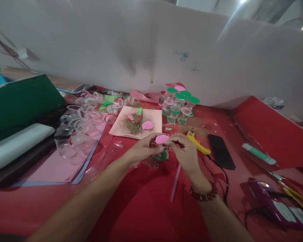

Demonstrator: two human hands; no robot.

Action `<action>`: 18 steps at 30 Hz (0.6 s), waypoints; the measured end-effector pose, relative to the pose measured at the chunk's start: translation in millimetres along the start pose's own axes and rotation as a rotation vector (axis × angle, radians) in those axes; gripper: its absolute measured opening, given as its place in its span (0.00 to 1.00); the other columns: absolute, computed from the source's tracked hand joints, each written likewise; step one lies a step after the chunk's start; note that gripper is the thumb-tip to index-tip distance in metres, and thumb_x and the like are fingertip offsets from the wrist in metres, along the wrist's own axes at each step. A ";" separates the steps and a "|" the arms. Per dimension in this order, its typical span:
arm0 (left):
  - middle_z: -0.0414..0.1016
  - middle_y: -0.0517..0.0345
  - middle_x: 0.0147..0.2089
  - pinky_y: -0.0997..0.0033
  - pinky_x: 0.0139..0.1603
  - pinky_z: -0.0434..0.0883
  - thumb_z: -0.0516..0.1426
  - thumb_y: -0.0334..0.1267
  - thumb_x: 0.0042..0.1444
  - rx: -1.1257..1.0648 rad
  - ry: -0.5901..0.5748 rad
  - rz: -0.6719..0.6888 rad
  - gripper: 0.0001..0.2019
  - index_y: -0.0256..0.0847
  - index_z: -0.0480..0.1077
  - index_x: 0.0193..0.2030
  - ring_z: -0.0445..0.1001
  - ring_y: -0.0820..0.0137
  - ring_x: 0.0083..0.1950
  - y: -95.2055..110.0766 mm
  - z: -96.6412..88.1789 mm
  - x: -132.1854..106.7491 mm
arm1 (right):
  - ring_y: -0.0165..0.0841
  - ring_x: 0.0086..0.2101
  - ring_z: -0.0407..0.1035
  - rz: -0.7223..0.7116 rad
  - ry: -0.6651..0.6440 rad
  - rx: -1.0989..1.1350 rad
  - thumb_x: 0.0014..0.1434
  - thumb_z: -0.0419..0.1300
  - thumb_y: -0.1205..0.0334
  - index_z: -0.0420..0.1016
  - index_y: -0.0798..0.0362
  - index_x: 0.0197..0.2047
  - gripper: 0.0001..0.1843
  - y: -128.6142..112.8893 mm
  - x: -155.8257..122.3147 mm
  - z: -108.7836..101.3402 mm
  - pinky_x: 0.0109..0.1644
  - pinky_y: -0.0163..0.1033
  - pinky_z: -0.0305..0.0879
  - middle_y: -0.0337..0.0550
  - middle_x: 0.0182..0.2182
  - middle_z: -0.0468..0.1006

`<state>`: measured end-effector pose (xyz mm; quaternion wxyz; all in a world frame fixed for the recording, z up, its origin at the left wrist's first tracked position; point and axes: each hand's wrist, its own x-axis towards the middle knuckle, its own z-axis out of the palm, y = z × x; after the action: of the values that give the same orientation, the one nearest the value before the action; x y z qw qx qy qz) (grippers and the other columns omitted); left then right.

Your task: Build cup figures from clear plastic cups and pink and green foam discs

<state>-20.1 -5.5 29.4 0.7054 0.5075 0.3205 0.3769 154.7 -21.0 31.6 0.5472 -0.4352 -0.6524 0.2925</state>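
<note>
Both my hands meet over the red table cover (146, 201), pinching a small pink paper disc (162, 138) between their fingertips. My left hand (141, 150) grips the disc's left edge with curled fingers. My right hand (184, 151), with a bead bracelet at the wrist, closes on its right edge. Just below the disc sits a small clear cup with a green base (163, 155), partly hidden by my fingers. Scraps of brown shavings (151, 163) lie beside it.
A pink sheet (118, 129) with brown filler and another pink disc lies behind. Several empty clear cups (78, 124) crowd the left. Finished lidded cups (179, 104) stand at the back. A yellow glue gun (198, 144), black phone (221, 151), glue stick (259, 154) and purple tool (272, 205) lie right.
</note>
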 end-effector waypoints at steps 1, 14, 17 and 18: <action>0.74 0.53 0.49 0.70 0.39 0.67 0.67 0.35 0.47 -0.016 0.008 -0.001 0.25 0.44 0.72 0.54 0.72 0.71 0.39 0.2 0.5 -0.6 | 0.35 0.33 0.70 -0.016 -0.010 -0.014 0.58 0.65 0.59 0.81 0.46 0.29 0.07 -0.9 -0.6 0.5 0.39 0.41 0.65 0.40 0.28 0.77; 0.75 0.56 0.39 0.71 0.38 0.68 0.66 0.38 0.49 -0.010 0.140 0.036 0.17 0.41 0.76 0.47 0.71 0.74 0.32 -2.6 0.6 3.1 | 0.36 0.38 0.72 0.074 0.017 0.009 0.56 0.66 0.58 0.79 0.46 0.43 0.10 10.2 -3.4 6.4 0.44 0.42 0.68 0.43 0.41 0.78; 0.75 0.56 0.42 0.70 0.39 0.69 0.66 0.39 0.49 0.003 0.175 0.049 0.23 0.44 0.73 0.53 0.72 0.73 0.33 -5.9 0.7 4.1 | 0.34 0.37 0.72 0.186 0.008 0.155 0.55 0.66 0.58 0.75 0.45 0.47 0.16 9.1 -3.6 9.4 0.42 0.41 0.70 0.43 0.44 0.77; 0.75 0.56 0.44 0.70 0.40 0.69 0.66 0.39 0.49 0.000 0.189 0.053 0.25 0.44 0.72 0.56 0.72 0.73 0.34 -7.0 1.1 4.1 | 0.34 0.36 0.73 0.229 0.009 0.207 0.54 0.67 0.58 0.74 0.45 0.48 0.17 8.7 -3.5 10.2 0.42 0.40 0.70 0.42 0.45 0.77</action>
<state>-15.6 -3.9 22.7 0.6617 0.4780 0.3722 0.4417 147.1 -19.2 20.1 0.5551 -0.4494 -0.5623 0.4167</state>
